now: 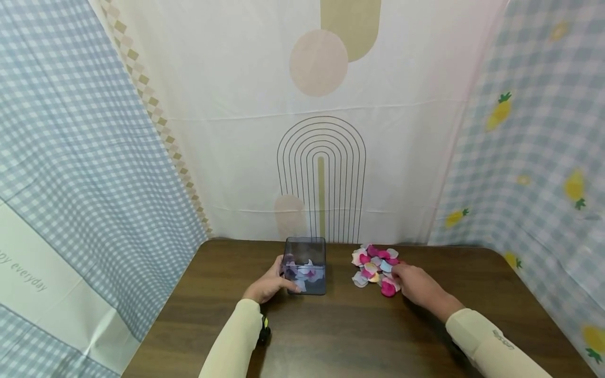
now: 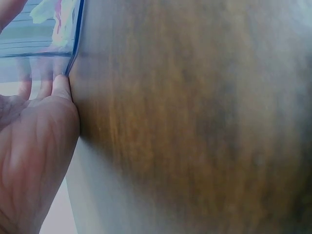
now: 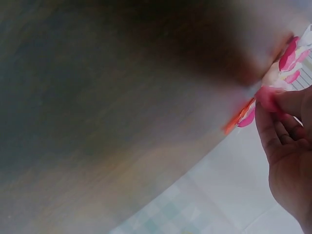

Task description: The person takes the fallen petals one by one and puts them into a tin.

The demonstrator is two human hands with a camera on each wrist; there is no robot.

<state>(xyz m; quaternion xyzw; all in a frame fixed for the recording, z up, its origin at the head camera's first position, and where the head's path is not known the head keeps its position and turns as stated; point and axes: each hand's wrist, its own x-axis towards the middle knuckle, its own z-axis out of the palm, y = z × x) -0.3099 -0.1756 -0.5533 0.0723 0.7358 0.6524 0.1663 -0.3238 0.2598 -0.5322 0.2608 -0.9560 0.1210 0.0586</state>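
My left hand [image 1: 269, 284] holds a see-through dark plastic box [image 1: 319, 287] by its left side, thumb over the near edge. Pale and pinkish petals [image 1: 307, 271] show inside the box. In the left wrist view, fingers [image 2: 45, 83] of that hand appear through the clear wall. To the right of the box lies a loose pile of artificial flower petals [image 1: 371, 266] in magenta, white, yellow and light blue. My right hand [image 1: 420, 286] is at the pile's right edge. The right wrist view shows it pinching a pink petal [image 3: 267, 99] between thumb and forefinger.
A dark brown wooden table [image 1: 331, 336] carries everything. Behind it hangs a white patterned cloth [image 1: 402, 157], with blue checked cloths [image 1: 156, 236] at the sides. A black band or device [image 1: 264, 332] is on the left wrist.
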